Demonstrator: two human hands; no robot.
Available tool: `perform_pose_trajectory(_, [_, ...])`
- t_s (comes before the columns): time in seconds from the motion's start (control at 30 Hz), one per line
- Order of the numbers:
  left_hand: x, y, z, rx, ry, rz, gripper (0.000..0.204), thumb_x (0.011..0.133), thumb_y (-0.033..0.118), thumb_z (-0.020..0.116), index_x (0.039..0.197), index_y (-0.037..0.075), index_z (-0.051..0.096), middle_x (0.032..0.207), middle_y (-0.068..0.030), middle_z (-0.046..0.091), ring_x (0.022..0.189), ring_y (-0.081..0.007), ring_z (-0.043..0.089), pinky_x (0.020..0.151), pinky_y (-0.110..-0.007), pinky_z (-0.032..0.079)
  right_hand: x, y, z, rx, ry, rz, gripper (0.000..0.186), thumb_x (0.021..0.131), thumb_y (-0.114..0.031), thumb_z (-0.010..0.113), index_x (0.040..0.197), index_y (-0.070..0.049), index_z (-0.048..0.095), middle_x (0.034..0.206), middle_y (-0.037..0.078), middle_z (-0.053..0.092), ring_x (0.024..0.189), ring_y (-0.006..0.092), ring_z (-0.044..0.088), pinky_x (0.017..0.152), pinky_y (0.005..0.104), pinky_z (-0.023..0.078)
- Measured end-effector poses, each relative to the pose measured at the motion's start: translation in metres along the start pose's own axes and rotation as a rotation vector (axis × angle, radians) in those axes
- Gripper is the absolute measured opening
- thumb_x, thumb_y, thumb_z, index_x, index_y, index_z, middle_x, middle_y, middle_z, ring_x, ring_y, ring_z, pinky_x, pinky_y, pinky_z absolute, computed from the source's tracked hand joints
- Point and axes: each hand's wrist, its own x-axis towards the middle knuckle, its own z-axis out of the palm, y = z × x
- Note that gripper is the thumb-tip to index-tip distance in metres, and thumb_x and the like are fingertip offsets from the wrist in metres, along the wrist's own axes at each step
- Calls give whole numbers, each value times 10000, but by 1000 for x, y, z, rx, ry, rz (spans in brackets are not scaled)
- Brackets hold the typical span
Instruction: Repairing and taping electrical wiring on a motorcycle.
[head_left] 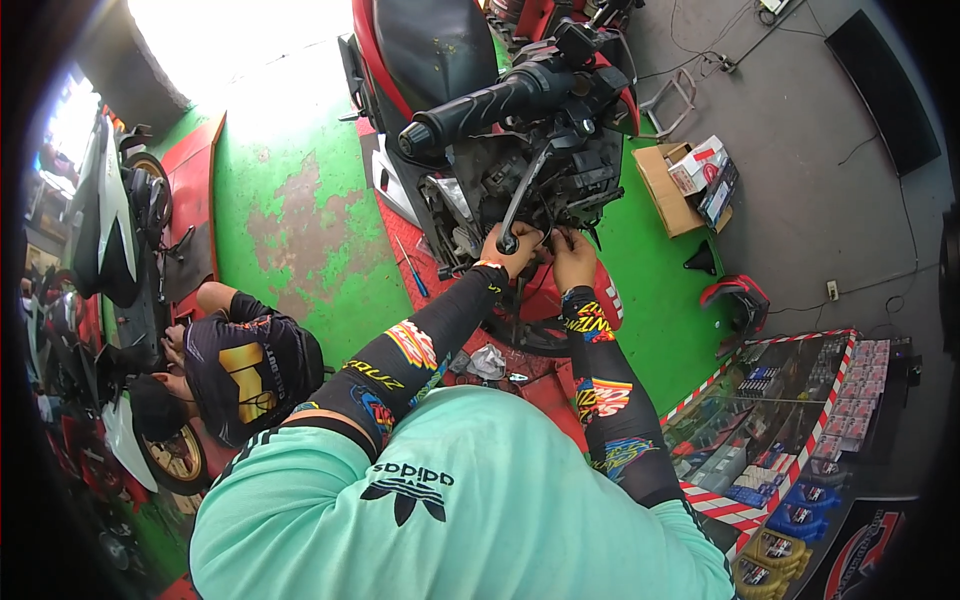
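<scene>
A scooter with its front covers off stands before me, its black handlebar grip [480, 105] and brake lever [522, 195] toward me. Both hands work low in its exposed front, among dark parts and thin wiring [548, 205]. My left hand [515, 255] reaches in beneath the ball end of the lever, fingers bent inward. Close beside it on the right, my right hand [573, 262] has its fingertips pressed together at the wiring. Whatever either hand grips is too small or hidden to make out. Below them sits the front wheel [525, 335], beside a red panel.
A blue-handled screwdriver [413, 270] and a crumpled clear bag [487, 362] lie on the red lift. At left another person [255, 365] crouches by a second motorcycle [120, 220]. To the right are cardboard boxes [665, 190], a red-black fairing [740, 305] and a glass display case [760, 410].
</scene>
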Motion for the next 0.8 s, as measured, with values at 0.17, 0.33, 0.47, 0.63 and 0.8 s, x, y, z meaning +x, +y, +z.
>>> perform_pose_trajectory(0.17, [4,-16,-2,489,250,322,233,845,205,715,943,1,767,848,-146,762,753,-241,740,724,-334,573,-1,-7,0,39,-52,50,225,952,-145,680,1086,36,694,867,72,734,724,106,645,663,273,496])
perform_pose_trajectory(0.33, [0,-18,5,516,281,333,224,796,215,730,927,42,781,858,-150,758,778,-286,747,738,-369,582,0,-3,-5,29,-58,39,229,943,-123,684,1110,33,687,847,62,729,727,98,646,662,265,503])
perform_pose_trajectory(0.47, [-9,-1,5,549,203,302,229,807,191,721,947,19,778,877,-161,760,785,-282,750,747,-368,588,-4,-13,-8,168,-47,66,233,950,-166,678,1060,39,698,825,65,721,735,106,654,676,277,507])
perform_pose_trajectory(0.63, [20,-57,6,276,128,205,261,832,186,714,1004,-9,736,841,-159,749,760,-266,745,738,-372,587,-4,-34,-16,-109,-35,52,304,955,-240,641,898,49,718,767,55,680,713,113,604,664,292,470])
perform_pose_trajectory(0.8, [2,-28,11,-11,-44,17,344,915,131,636,1159,-108,676,907,-148,754,783,-176,733,667,-281,586,-2,-31,-27,-128,-79,69,287,953,-222,650,912,52,723,767,47,679,692,109,572,650,287,450])
